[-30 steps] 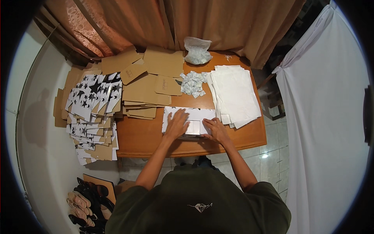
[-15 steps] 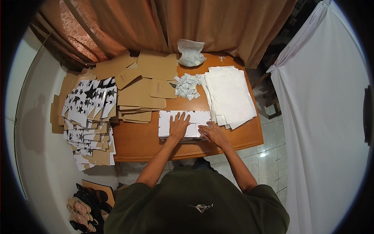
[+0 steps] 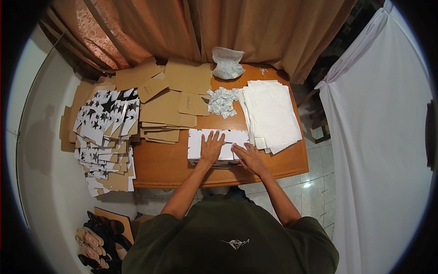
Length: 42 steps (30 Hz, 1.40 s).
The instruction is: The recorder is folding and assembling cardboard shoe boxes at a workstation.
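Note:
A closed white box with dark stars (image 3: 195, 147) lies near the table's front edge. My left hand (image 3: 211, 147) rests flat on its lid, left of the middle, fingers spread and pointing away from me. On the lid's right part lies my right hand (image 3: 248, 155), its fingers stretched out toward the left. Neither hand is wrapped round anything. Just beyond the box is a heap of small white sachets (image 3: 223, 102). A stack of white paper sheets (image 3: 273, 116) lies close to the box's far right corner.
Flat brown cardboard pieces (image 3: 166, 109) are piled at the back left. Star-printed cardboard pieces (image 3: 98, 121) stack up along the left edge of the wooden table (image 3: 159, 166). A clear plastic bag (image 3: 228, 66) stands at the back by the curtain (image 3: 255, 32). Shoes (image 3: 93, 244) sit lower left.
The whole view has shifted slightly. Both hands stay on the box's lid, nearly in the same places, and nothing has been picked up or let go.

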{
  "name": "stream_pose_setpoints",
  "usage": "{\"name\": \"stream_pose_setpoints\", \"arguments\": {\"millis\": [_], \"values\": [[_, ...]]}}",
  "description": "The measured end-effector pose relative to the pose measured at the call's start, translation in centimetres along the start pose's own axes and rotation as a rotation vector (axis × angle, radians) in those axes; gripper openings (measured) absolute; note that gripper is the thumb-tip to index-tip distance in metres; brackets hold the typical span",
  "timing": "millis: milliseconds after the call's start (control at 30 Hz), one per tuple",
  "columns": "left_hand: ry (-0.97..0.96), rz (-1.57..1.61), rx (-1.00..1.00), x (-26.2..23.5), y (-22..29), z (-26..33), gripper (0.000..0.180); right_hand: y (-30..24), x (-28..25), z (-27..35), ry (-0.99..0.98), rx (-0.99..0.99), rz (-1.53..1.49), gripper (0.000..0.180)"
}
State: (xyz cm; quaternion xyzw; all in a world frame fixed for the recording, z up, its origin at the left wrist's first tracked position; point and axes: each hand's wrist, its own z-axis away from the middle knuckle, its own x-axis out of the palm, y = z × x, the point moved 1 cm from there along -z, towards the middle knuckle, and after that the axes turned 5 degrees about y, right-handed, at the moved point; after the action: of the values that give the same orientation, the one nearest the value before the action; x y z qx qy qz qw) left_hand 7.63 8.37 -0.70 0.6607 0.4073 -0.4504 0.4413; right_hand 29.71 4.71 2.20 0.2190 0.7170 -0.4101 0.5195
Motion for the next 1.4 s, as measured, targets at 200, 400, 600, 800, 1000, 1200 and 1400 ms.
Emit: {"name": "stream_pose_setpoints", "arguments": {"millis": [200, 400, 600, 800, 1000, 1200, 1400], "values": [[-0.034, 0.034, -0.054, 0.2, 0.1, 0.3, 0.041, -0.6, -0.8, -0.3, -0.032, 0.003, -0.009, 0.056], [-0.043, 0.102, -0.048, -0.4, -0.3, 1.8, 0.048, -1.3, 0.5, -0.3, 0.074, 0.004, -0.06, 0.05], [0.252, 0.349, -0.164, -5.3, -1.2, 4.6, 0.057, -1.2, 0.6, 0.4, 0.064, 0.068, -0.083, 0.048], [0.165, 0.3, -0.218, -7.0, -3.3, 9.1, 0.062, -2.9, -0.2, -1.6, 0.047, 0.104, 0.123, 0.043], [0.164, 0.342, -0.174, -3.9, -4.2, 10.0, 0.047, -4.7, 1.3, -6.5, 0.116, 0.014, 0.175, 0.032], [0.145, 0.365, -0.207, -4.0, -4.0, 10.2, 0.044, -5.9, 3.9, -10.4, 0.078, -0.094, 0.023, 0.04], [0.129, 0.364, -0.202, -3.3, -4.2, 10.8, 0.041, -5.9, 4.4, -10.9, 0.115, -0.176, 0.126, 0.028]]}}
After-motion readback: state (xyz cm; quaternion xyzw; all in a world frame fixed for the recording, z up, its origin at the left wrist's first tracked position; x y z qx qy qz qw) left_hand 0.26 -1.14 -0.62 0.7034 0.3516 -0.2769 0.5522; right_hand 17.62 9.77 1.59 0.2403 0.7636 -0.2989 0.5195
